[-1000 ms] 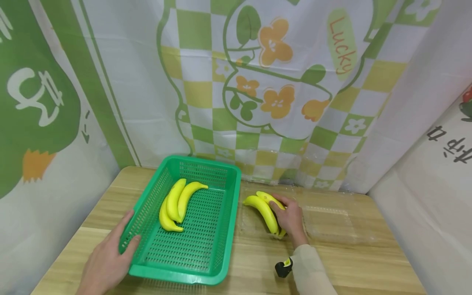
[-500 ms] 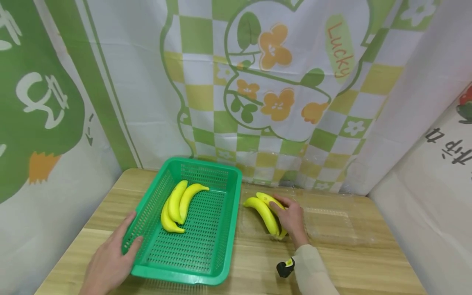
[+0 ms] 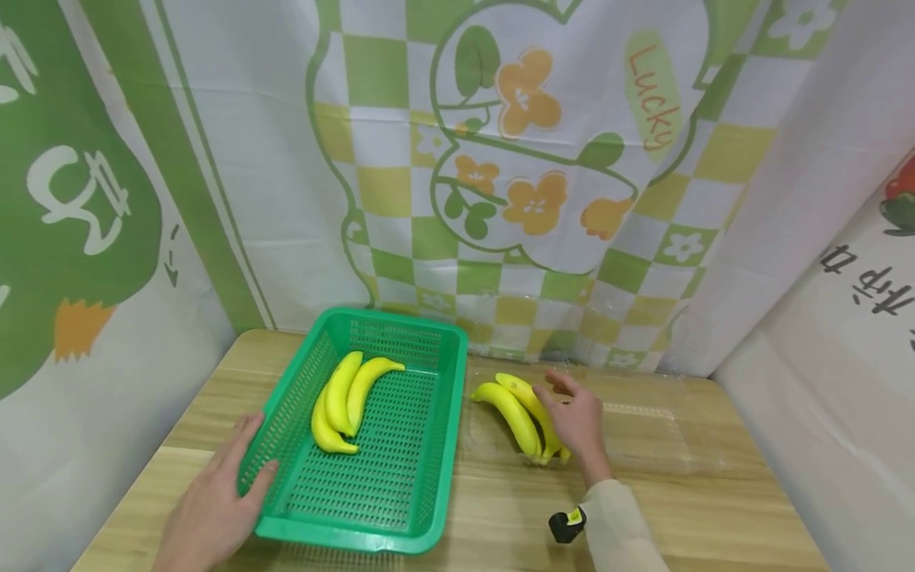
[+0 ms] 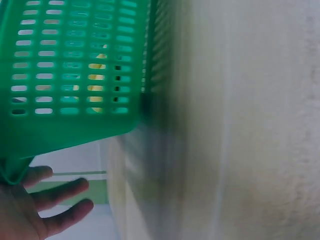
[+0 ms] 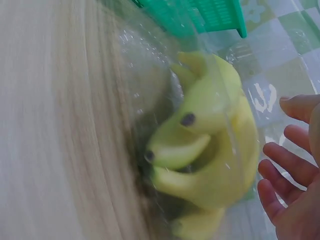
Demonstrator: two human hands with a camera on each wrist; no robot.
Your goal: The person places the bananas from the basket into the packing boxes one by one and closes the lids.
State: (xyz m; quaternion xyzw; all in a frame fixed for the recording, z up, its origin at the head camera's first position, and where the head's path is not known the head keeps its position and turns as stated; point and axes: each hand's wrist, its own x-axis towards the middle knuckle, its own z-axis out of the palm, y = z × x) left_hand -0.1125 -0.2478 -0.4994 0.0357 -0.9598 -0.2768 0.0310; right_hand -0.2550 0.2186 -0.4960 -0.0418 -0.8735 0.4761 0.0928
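The green plastic basket [image 3: 447,445] stands on the left of the table with three yellow bananas [image 3: 360,393] lying inside. My left hand [image 3: 214,500] rests at its near-left rim, thumb over the edge; in the left wrist view its fingers [image 4: 62,195] spread out straight beneath the rim. More bananas [image 3: 513,413] lie close together in a clear plastic box [image 3: 486,445] right of the basket. Just right of them is my right hand [image 3: 577,417], holding nothing. The right wrist view shows its fingers [image 5: 287,162] spread apart from the bananas [image 5: 210,165], seen through the box wall.
The box's clear lid section [image 3: 643,421] lies flat to the right on the wooden table [image 3: 686,516]. A patterned curtain [image 3: 522,199] hangs right behind the table's back edge. A small black device [image 3: 567,526] is worn at my right wrist.
My right hand has let go of a banana in the clear box and moved slightly right, its fingers opening. The left hand and the basket stay in place.
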